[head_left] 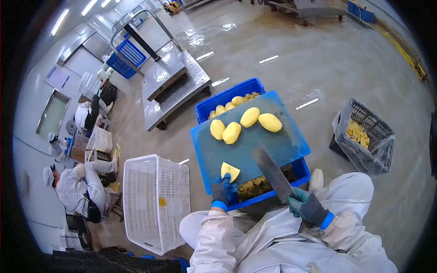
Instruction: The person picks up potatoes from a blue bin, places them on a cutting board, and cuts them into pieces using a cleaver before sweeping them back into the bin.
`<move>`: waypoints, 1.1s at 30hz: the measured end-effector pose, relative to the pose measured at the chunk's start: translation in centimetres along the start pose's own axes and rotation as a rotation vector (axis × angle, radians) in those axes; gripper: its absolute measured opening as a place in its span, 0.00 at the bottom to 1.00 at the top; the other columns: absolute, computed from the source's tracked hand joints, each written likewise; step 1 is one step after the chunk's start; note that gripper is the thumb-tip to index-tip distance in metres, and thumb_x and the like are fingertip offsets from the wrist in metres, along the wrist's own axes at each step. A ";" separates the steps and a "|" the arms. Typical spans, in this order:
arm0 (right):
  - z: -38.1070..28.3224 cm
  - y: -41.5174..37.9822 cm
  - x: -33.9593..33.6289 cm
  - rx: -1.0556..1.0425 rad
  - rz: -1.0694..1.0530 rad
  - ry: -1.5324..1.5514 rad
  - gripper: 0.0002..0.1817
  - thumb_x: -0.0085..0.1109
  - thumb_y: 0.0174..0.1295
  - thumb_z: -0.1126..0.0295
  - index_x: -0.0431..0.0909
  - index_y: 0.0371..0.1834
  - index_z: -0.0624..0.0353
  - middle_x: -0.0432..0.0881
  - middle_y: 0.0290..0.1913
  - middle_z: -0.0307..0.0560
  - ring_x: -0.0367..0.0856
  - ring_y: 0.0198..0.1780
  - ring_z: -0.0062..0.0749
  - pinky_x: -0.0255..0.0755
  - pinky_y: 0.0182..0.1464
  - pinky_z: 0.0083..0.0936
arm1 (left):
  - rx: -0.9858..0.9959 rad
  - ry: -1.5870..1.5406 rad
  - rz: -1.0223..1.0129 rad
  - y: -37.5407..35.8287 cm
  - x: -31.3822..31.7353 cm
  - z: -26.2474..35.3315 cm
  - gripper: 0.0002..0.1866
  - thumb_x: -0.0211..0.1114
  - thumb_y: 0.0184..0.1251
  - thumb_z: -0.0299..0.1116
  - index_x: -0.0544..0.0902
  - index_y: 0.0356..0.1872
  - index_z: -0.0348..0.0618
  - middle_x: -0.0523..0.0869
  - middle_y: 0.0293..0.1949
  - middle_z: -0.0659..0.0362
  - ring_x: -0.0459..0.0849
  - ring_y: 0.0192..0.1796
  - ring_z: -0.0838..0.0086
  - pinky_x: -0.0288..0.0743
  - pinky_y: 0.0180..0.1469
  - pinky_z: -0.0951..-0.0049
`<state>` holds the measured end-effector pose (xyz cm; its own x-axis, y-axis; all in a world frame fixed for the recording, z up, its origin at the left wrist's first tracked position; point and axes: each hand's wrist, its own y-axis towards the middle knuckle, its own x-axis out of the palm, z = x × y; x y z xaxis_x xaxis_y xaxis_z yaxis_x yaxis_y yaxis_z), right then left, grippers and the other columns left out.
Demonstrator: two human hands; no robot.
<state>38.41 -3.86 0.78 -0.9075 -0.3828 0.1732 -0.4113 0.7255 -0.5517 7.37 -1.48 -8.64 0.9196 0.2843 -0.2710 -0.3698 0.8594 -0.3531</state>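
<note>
My right hand [307, 207], in a grey-green glove, grips a broad-bladed knife [275, 175]; its blade, blurred near the tip, points forward over the blue cutting board [207, 154]. With its fingers at the near-left edge of the board, my left hand [221, 190] holds a cut piece of peeled potato [230, 172]. Several whole peeled potatoes lie toward the board's far side, among them one potato [250, 117] near the middle. Underneath, a blue crate [260, 85] supports the board. Potatoes and pieces show in its far end, and cut chunks [257, 187] in its near end.
To the left stands a white perforated crate [157, 202]. A black plastic-lined crate [387, 136] with potato pieces is at the right. A wheeled platform scale [175, 91] stands ahead. Co-workers in white sit at the far left beside crates. The floor [255, 41] looks wet.
</note>
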 end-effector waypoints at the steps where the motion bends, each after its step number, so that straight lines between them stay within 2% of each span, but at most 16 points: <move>1: 0.6 0.6 0.3 0.026 -0.052 -0.062 0.21 0.52 0.63 0.67 0.68 0.60 0.56 0.72 0.26 0.35 0.70 0.24 0.16 0.69 0.26 0.16 | -0.086 -0.190 0.046 -0.2 0.6 -0.2 0.15 0.61 0.64 0.39 0.76 0.39 0.35 0.82 0.26 0.54 0.81 0.22 0.69 0.75 0.22 0.72; 4: 1.6 2.1 1.6 -0.023 -0.105 -0.258 0.21 0.52 0.63 0.66 0.69 0.60 0.54 0.72 0.24 0.38 0.70 0.25 0.14 0.67 0.25 0.17 | -0.194 -0.440 0.129 -0.4 2.3 -0.6 0.14 0.62 0.65 0.38 0.77 0.34 0.35 0.81 0.25 0.53 0.81 0.19 0.70 0.75 0.17 0.74; 5: 1.7 2.3 2.1 -0.023 -0.097 -0.279 0.20 0.53 0.62 0.66 0.70 0.58 0.54 0.75 0.23 0.44 0.74 0.24 0.20 0.69 0.27 0.22 | -0.185 -0.460 0.153 -0.4 2.8 -1.0 0.13 0.62 0.65 0.39 0.76 0.32 0.36 0.80 0.23 0.54 0.79 0.18 0.71 0.73 0.17 0.74; 6: 2.1 2.7 2.5 -0.021 -0.100 -0.285 0.20 0.53 0.62 0.66 0.70 0.58 0.54 0.75 0.23 0.44 0.74 0.24 0.20 0.69 0.27 0.22 | -0.176 -0.479 0.178 -0.4 3.1 -1.4 0.13 0.62 0.64 0.39 0.75 0.30 0.37 0.79 0.21 0.55 0.78 0.17 0.72 0.72 0.16 0.75; 8: 2.8 3.5 3.3 -0.228 -0.054 -0.446 0.20 0.53 0.61 0.65 0.70 0.57 0.54 0.79 0.27 0.52 0.79 0.27 0.39 0.72 0.31 0.31 | -0.172 -0.470 0.203 -0.8 3.4 -1.3 0.13 0.62 0.64 0.38 0.75 0.31 0.37 0.80 0.22 0.54 0.79 0.18 0.71 0.73 0.17 0.74; 9: 3.0 3.7 3.4 -0.226 -0.057 -0.449 0.20 0.53 0.61 0.65 0.70 0.57 0.54 0.79 0.27 0.52 0.79 0.27 0.39 0.72 0.31 0.31 | -0.166 -0.457 0.222 -1.0 3.5 -1.2 0.13 0.62 0.64 0.38 0.75 0.32 0.36 0.80 0.23 0.53 0.80 0.18 0.69 0.74 0.18 0.73; 11: 3.3 4.0 3.7 -0.264 -0.025 -0.540 0.21 0.54 0.60 0.63 0.70 0.56 0.53 0.80 0.32 0.58 0.79 0.34 0.54 0.72 0.35 0.39 | -0.167 -0.465 0.199 -1.6 3.7 -1.2 0.13 0.61 0.65 0.38 0.77 0.34 0.36 0.81 0.24 0.54 0.80 0.19 0.72 0.75 0.18 0.75; 16: 3.5 4.3 4.2 -0.236 -0.021 -0.561 0.20 0.53 0.60 0.61 0.71 0.55 0.53 0.80 0.34 0.60 0.78 0.36 0.56 0.72 0.36 0.42 | -0.238 -0.516 0.161 -2.2 3.9 -0.7 0.13 0.59 0.67 0.38 0.78 0.37 0.36 0.82 0.24 0.55 0.80 0.19 0.74 0.76 0.19 0.76; 19: 3.1 4.1 4.4 -0.268 -0.010 -0.639 0.19 0.53 0.60 0.61 0.71 0.53 0.53 0.79 0.33 0.60 0.78 0.36 0.57 0.72 0.35 0.42 | -0.242 -0.239 0.084 -2.4 3.1 -0.2 0.15 0.61 0.65 0.39 0.78 0.40 0.35 0.82 0.23 0.55 0.80 0.19 0.71 0.77 0.21 0.71; 21: 2.9 4.0 4.5 -0.301 -0.003 -0.667 0.18 0.52 0.60 0.61 0.71 0.53 0.53 0.79 0.33 0.61 0.78 0.36 0.57 0.71 0.35 0.43 | 0.046 0.261 0.105 -0.4 1.8 -3.0 0.18 0.63 0.62 0.38 0.76 0.46 0.34 0.83 0.27 0.53 0.83 0.27 0.65 0.79 0.31 0.66; 22: 2.6 3.9 4.4 -0.317 0.005 -0.689 0.18 0.53 0.59 0.61 0.71 0.53 0.53 0.79 0.33 0.61 0.78 0.36 0.57 0.71 0.35 0.43 | 0.045 0.262 0.105 0.8 1.5 -4.1 0.18 0.63 0.62 0.38 0.76 0.46 0.34 0.83 0.27 0.53 0.83 0.27 0.65 0.79 0.31 0.66; 24: 2.5 3.9 4.2 -0.330 0.011 -0.711 0.18 0.53 0.59 0.62 0.71 0.53 0.53 0.79 0.33 0.61 0.78 0.36 0.57 0.71 0.36 0.44 | 0.519 0.187 0.254 2.8 0.7 -5.2 0.25 0.65 0.58 0.36 0.71 0.55 0.33 0.83 0.39 0.49 0.83 0.37 0.62 0.77 0.42 0.65; 25: 2.4 3.9 4.1 -0.318 0.011 -0.740 0.19 0.53 0.59 0.62 0.71 0.53 0.53 0.79 0.33 0.61 0.78 0.36 0.57 0.71 0.36 0.44 | 0.317 0.329 0.082 2.7 0.0 -4.8 0.29 0.65 0.58 0.35 0.67 0.60 0.35 0.79 0.49 0.47 0.82 0.45 0.62 0.75 0.47 0.65; 28: 2.5 3.4 4.1 -0.375 0.074 -0.749 0.19 0.53 0.59 0.62 0.71 0.53 0.55 0.80 0.33 0.61 0.79 0.35 0.56 0.72 0.35 0.44 | 0.217 0.379 -0.004 1.6 -0.2 -0.6 0.29 0.65 0.58 0.34 0.67 0.60 0.36 0.78 0.48 0.45 0.82 0.45 0.63 0.78 0.45 0.64; 31: 3.0 3.5 3.5 -0.396 0.104 -0.715 0.20 0.53 0.59 0.62 0.70 0.54 0.56 0.80 0.33 0.61 0.79 0.35 0.55 0.72 0.35 0.43 | 0.258 0.230 0.163 0.1 1.4 -0.5 0.27 0.65 0.59 0.33 0.69 0.58 0.36 0.79 0.45 0.45 0.82 0.44 0.64 0.81 0.39 0.66; 33: 3.3 3.3 3.3 -0.358 0.080 -0.700 0.21 0.53 0.59 0.62 0.70 0.54 0.57 0.80 0.33 0.61 0.80 0.35 0.54 0.72 0.35 0.43 | 0.208 0.211 0.126 -0.4 1.9 -0.1 0.25 0.64 0.59 0.33 0.69 0.57 0.36 0.79 0.45 0.46 0.83 0.42 0.65 0.82 0.37 0.68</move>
<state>34.32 -4.57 -3.15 -0.7191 -0.5067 -0.4756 -0.4580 0.8603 -0.2241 9.27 -1.34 -9.13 0.8126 0.3181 -0.4883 -0.4237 0.8978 -0.1201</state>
